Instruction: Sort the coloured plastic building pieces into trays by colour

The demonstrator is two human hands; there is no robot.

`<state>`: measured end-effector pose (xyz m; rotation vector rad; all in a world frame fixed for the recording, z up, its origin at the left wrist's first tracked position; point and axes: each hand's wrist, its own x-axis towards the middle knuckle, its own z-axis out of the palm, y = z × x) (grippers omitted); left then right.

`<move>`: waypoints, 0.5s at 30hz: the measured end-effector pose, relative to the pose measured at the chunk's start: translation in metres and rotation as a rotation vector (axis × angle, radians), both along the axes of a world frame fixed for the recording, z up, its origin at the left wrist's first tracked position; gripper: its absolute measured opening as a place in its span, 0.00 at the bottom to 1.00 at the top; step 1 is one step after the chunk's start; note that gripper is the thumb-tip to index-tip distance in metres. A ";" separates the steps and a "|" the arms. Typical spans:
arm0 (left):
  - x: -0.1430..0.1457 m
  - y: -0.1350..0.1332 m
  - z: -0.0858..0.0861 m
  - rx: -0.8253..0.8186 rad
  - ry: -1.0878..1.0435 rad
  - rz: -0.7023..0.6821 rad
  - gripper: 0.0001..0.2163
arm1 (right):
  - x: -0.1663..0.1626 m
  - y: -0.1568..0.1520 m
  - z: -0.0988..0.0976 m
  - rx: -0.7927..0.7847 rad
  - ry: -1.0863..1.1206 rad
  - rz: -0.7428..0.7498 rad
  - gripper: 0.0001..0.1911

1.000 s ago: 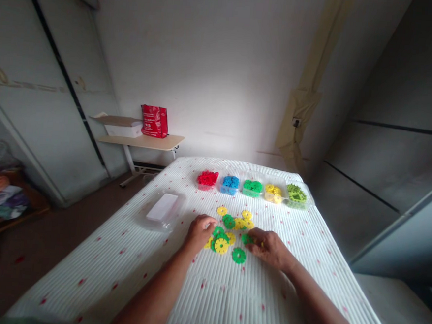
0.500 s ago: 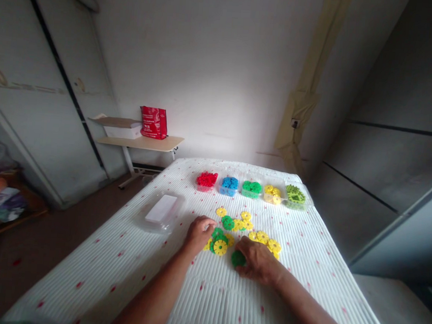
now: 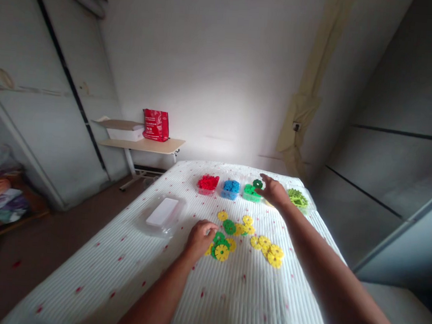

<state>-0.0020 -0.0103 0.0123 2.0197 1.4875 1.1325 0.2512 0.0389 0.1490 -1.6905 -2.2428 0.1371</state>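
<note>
Above the green container [image 3: 251, 193] at the back, my right hand [image 3: 273, 190] reaches forward with thumb and finger apart. A dark green notched disc [image 3: 258, 183] is at its fingertips, apparently loose over the container. My left hand [image 3: 198, 241] rests on the table, fingers loosely curled with a gap at the thumb and nothing visible in them. Right beside it lies a pile of green discs and a yellow disc [image 3: 222, 253]. Behind that pile are a green disc [image 3: 229, 226] and several yellow discs [image 3: 247, 229]. More yellow discs [image 3: 275, 252] overlap farther right.
Clear containers of red pieces [image 3: 208, 182], blue pieces [image 3: 231, 187] and light green pieces [image 3: 298, 198] line the back; my right hand mostly hides the yellow one. A clear plastic lid [image 3: 167, 223] with a white label lies left. A side table [image 3: 150, 145] holds a red bag [image 3: 156, 126].
My right hand has moved from the front of the table up to the green container, taking a green disc with it; its fingers have spread. My left hand has stayed beside the pile.
</note>
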 end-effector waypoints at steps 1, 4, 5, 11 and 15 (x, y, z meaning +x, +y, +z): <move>0.000 0.000 0.000 0.000 0.007 -0.001 0.08 | 0.001 0.005 0.002 0.007 0.004 -0.012 0.17; 0.001 -0.005 0.003 0.000 0.033 -0.018 0.08 | 0.003 0.003 -0.005 0.001 0.006 -0.033 0.16; 0.001 -0.007 0.004 0.001 0.044 -0.025 0.08 | 0.005 -0.002 -0.012 -0.012 0.004 -0.037 0.16; -0.003 -0.016 0.020 -0.054 0.192 0.017 0.05 | 0.040 -0.064 -0.064 -0.165 -0.044 -0.076 0.18; -0.007 -0.017 0.025 -0.157 0.243 -0.027 0.08 | 0.063 -0.095 -0.089 -0.241 -0.049 -0.129 0.21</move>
